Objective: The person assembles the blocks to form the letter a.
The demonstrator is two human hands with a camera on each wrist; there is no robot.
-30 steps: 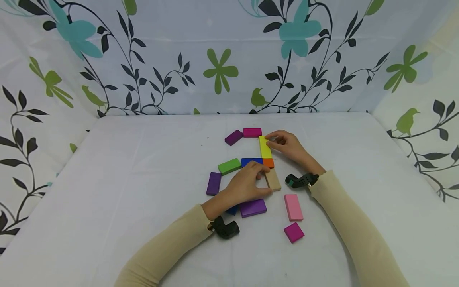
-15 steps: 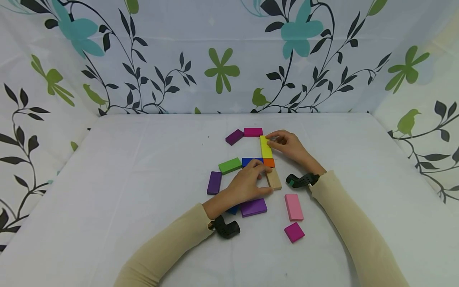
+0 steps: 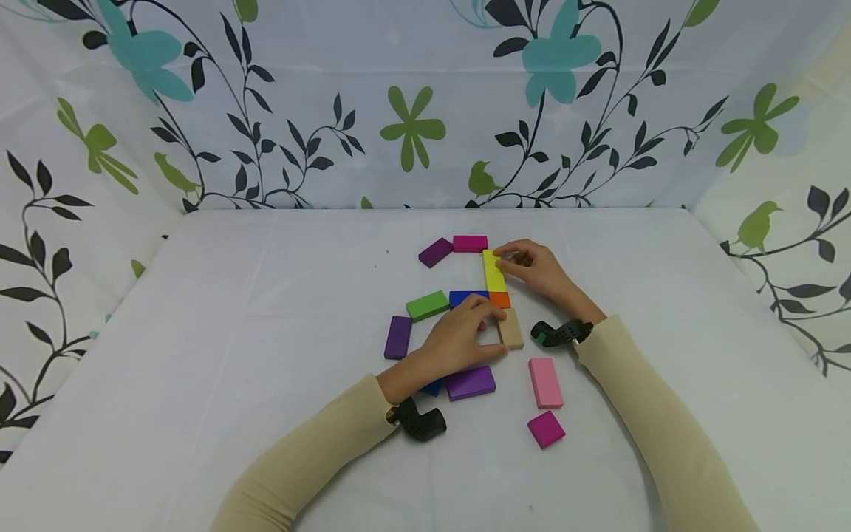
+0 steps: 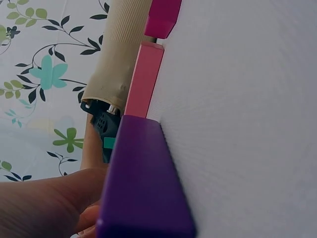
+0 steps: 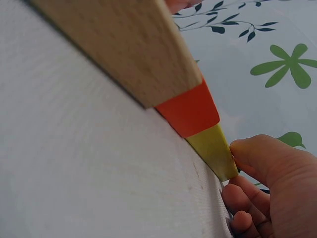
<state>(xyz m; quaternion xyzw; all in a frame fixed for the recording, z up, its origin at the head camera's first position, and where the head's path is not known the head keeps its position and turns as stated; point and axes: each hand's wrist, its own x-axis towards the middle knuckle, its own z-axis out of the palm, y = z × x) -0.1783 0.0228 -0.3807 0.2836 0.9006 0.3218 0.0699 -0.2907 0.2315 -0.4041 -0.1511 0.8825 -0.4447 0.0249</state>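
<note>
My left hand (image 3: 459, 338) spans a plain wooden block (image 3: 512, 329) between thumb and fingers, pinching it near its two ends as it lies on the table. Its far end meets a small orange block (image 3: 499, 300). Beyond that, in the same line, lies a yellow block (image 3: 493, 273). The thumb and fingertips of my right hand (image 3: 537, 272) pinch the yellow block near its far end; the right wrist view shows the thumb against its side. A blue block (image 3: 465, 298), partly behind the left fingers, adjoins the orange one.
Magenta (image 3: 470, 244) and dark purple (image 3: 435, 253) blocks top the arrangement. Left lie green (image 3: 428, 306) and purple (image 3: 397, 338) blocks; another purple block (image 3: 470, 383) and a partly hidden blue one (image 3: 433, 387) lie below the left hand. Pink (image 3: 546, 383) and magenta (image 3: 547, 429) blocks lie nearer.
The wooden block has shifted very slightly right and lies a little straighter below the orange one. Both hands keep nearly the same place, and the head view has drifted slightly.
</note>
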